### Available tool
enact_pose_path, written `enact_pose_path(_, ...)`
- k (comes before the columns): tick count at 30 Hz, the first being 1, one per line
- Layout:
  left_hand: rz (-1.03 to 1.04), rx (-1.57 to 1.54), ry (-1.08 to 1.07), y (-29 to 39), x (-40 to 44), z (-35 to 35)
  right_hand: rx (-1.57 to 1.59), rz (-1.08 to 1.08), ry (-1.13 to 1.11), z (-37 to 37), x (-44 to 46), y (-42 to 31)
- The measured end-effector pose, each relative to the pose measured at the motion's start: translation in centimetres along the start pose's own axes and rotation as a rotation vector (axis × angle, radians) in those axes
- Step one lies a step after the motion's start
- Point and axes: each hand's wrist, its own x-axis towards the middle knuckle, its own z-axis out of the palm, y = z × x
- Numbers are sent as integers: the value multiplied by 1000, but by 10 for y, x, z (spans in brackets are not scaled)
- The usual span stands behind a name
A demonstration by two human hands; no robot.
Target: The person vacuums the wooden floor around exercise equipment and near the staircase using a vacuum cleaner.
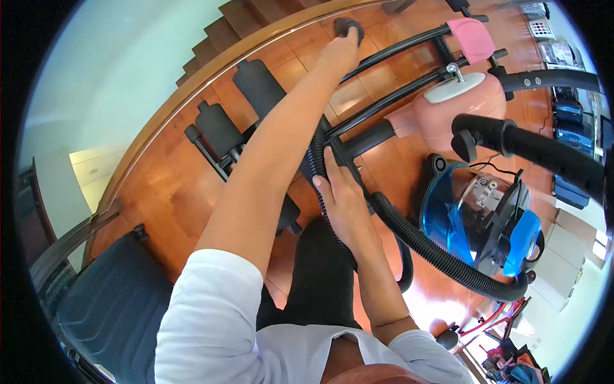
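My left arm reaches far forward across a black-framed exercise machine. At its end, my left hand is closed around a small dark thing beside the machine's rail; its kind is too small to tell. Nearer to me, my right hand lies along a black corrugated hose, with thumb and fingers around it. A thicker length of hose runs to a vacuum cleaner with a clear blue tank, on the floor at the right. Part of the hose is hidden under my right forearm.
Black padded rollers stick out on the machine's left, and its pink housing and thick black bar are at the right. Behind it runs a curved wooden edge by the stairs. A black seat stands lower left.
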Motion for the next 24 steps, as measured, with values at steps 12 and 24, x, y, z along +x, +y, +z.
enact_pose_path(12,103,32,-42,31,115,39,111,201,-27,-11,102,49)
enact_pose_path(24,-6,24,-184,20,-5,-39,39,85,-239,-27,15,-34)
